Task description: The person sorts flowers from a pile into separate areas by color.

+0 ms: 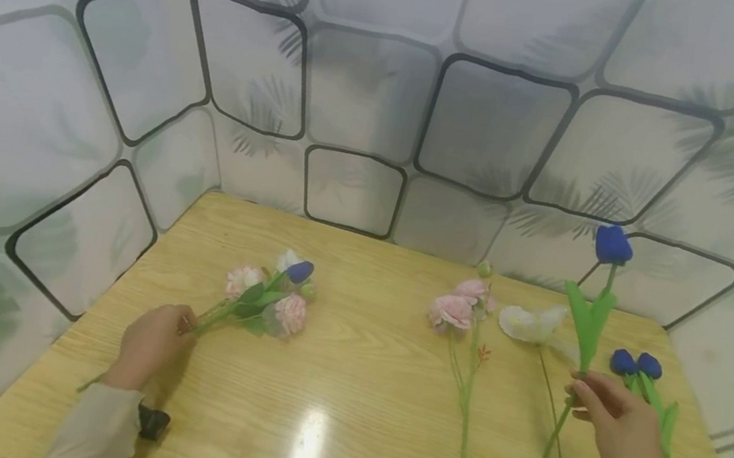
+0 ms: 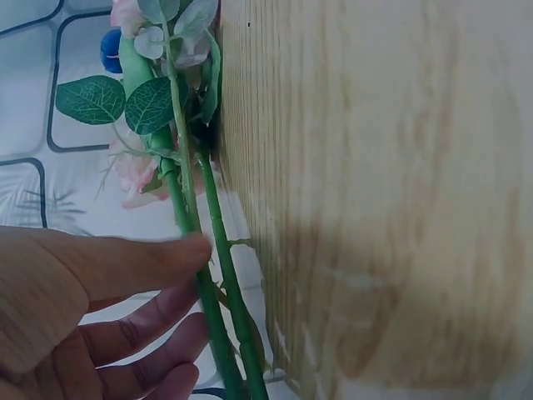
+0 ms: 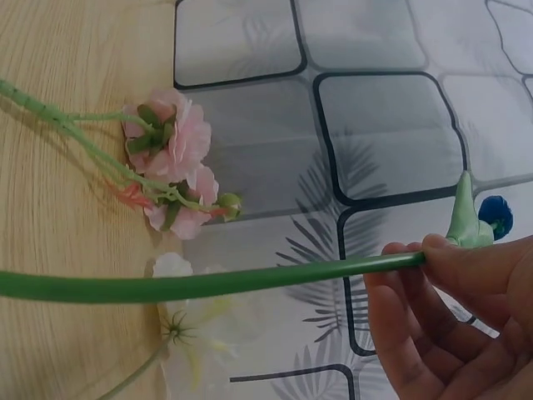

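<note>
In the head view my left hand (image 1: 153, 343) pinches the stems of a small flower bunch (image 1: 248, 305) at the table's left. Pale pink blooms, one blue tulip, a white bloom and green leaves make up its head. The left wrist view shows the thumb against one green stem (image 2: 208, 308), with another stem beside it. At the right, my right hand (image 1: 626, 434) pinches a single blue tulip (image 1: 613, 246) by its stem, thumb against fingertips. It is held up, bloom at the top, above the table. In the right wrist view its green stem (image 3: 208, 285) runs leftward from the fingertips.
A pink flower stem (image 1: 451, 312) lies right of the table's middle, with a white flower (image 1: 528, 323) beside it. Two more blue tulips (image 1: 649, 366) lie at the right edge. The wooden table (image 1: 347, 354) meets a patterned cloth wall (image 1: 367, 93) behind and at both sides.
</note>
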The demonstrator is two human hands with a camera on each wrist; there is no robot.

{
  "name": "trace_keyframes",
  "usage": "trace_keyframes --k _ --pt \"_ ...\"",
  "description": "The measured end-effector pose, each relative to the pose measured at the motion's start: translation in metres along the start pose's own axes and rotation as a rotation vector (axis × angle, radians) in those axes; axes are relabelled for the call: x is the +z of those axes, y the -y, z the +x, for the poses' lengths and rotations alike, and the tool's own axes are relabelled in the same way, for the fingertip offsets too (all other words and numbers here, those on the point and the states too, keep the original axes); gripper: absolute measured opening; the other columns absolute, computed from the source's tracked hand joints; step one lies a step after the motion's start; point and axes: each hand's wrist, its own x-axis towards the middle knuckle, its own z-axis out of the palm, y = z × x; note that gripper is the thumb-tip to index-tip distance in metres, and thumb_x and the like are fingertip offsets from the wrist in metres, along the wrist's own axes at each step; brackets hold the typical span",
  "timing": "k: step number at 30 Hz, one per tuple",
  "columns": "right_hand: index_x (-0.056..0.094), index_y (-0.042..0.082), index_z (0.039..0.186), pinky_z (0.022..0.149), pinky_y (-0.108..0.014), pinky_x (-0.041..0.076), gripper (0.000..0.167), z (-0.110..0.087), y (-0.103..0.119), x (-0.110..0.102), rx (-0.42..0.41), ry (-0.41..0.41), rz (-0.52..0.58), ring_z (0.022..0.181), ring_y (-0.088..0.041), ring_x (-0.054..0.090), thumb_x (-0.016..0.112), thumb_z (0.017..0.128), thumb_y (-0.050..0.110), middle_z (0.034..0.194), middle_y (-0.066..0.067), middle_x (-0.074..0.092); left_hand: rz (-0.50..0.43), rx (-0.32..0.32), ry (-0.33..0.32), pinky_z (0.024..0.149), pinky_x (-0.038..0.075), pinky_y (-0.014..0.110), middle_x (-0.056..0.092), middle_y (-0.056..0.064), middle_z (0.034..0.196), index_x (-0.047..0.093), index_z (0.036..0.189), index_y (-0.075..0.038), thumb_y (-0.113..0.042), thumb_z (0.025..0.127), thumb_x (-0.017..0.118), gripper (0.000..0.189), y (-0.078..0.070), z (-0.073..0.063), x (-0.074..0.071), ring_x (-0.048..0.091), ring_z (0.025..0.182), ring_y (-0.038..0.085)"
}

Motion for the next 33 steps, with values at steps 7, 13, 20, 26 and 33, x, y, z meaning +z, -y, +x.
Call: trace_keyframes --k 7,13,20,26,33 --pt "0.057 -0.009 0.117 0.059 -0.008 0.049 0.038 -0.002 -0.012 -0.011 0.045 0.015 -0.084 0.065 0.010 0.060 0.056 0.094 0.022 0.078 0.042 0.053 -0.008 -0.025 0.006 0.067 0.054 0.046 0.067 0.023 0.098 0.064 0.099 0.002 -0.006 0.085 0.060 0.016 -0.001 0.000 0.000 0.065 0.083 0.035" --pt "0.057 -0.010 0.118 0.057 -0.007 0.046 0.042 -0.002 -0.024 -0.025 0.085 0.019 -0.148 0.061 0.010 0.060 0.056 0.094 0.024 0.074 0.044 0.051 -0.012 -0.053 -0.005 0.068 0.054 0.046 0.067 0.022 0.099 0.063 0.099 0.002 -0.008 0.087 0.059 0.016 0.000 -0.002 -0.001 0.065 0.082 0.034" --pt "0.059 -0.008 0.118 0.054 -0.009 0.047 0.046 -0.001 -0.042 -0.043 0.151 0.024 -0.194 0.059 0.009 0.060 0.057 0.093 0.031 0.070 0.041 0.054 -0.007 -0.070 -0.015 0.063 0.053 0.043 0.068 0.021 0.096 0.063 0.098 0.001 -0.008 0.087 0.059 0.015 0.001 -0.002 -0.001 0.065 0.078 0.031" --pt "0.059 -0.008 0.116 0.048 -0.015 0.047 0.049 0.003 -0.055 -0.056 0.171 0.004 -0.340 0.053 0.012 0.055 0.057 0.093 0.036 0.079 -0.006 0.074 -0.001 -0.063 -0.017 0.061 0.053 0.042 0.068 0.022 0.096 0.062 0.098 0.002 -0.006 0.087 0.058 0.015 0.002 -0.002 0.000 0.065 0.077 0.032" --pt "0.055 -0.011 0.119 0.051 -0.031 0.054 0.045 0.011 -0.069 -0.066 0.290 -0.005 -0.397 0.049 0.009 0.052 0.056 0.095 0.027 0.093 -0.028 0.069 0.009 -0.056 -0.022 0.060 0.053 0.042 0.068 0.022 0.096 0.062 0.098 0.002 -0.006 0.087 0.056 0.014 0.004 -0.002 0.002 0.065 0.077 0.032"
